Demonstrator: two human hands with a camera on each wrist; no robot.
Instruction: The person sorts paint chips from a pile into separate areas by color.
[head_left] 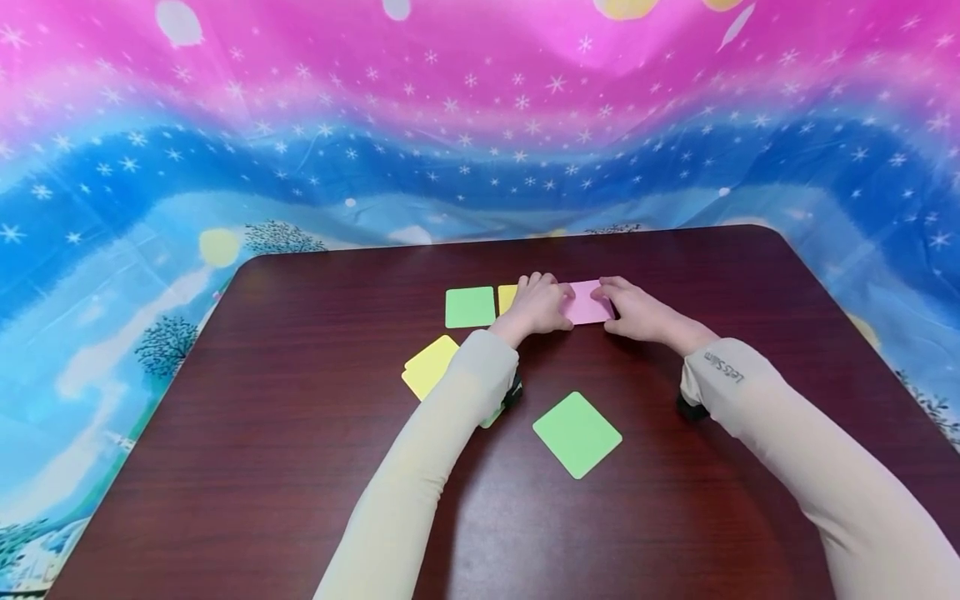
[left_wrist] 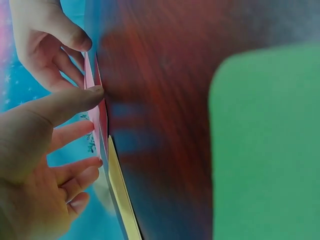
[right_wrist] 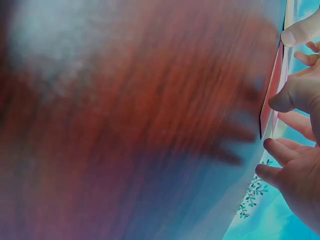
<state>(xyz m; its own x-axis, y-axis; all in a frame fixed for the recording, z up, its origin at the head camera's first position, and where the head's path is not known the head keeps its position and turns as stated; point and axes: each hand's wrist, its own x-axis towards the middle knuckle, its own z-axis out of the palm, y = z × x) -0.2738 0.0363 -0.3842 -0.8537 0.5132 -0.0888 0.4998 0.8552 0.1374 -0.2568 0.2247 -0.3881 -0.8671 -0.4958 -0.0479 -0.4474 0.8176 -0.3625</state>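
Observation:
Near the far side of the table, a pink square card (head_left: 585, 303) lies between my two hands. My left hand (head_left: 538, 305) pinches its left side, and my right hand (head_left: 637, 312) pinches the right side. In the left wrist view the pink card (left_wrist: 89, 75) appears nearly edge-on, thumbs on its near face and fingers behind, with a darker reddish strip (left_wrist: 103, 117) close beside it. Left of it in a row are a yellow card (head_left: 506, 297), mostly covered by my left hand, and a green card (head_left: 469, 307).
Overlapping yellow cards (head_left: 429, 363) lie left of my left forearm. A green card (head_left: 492, 418) peeks out under that wrist, and another green card (head_left: 577, 435) lies turned cornerwise between my arms. A patterned cloth (head_left: 480, 150) hangs behind the dark wooden table (head_left: 300, 467).

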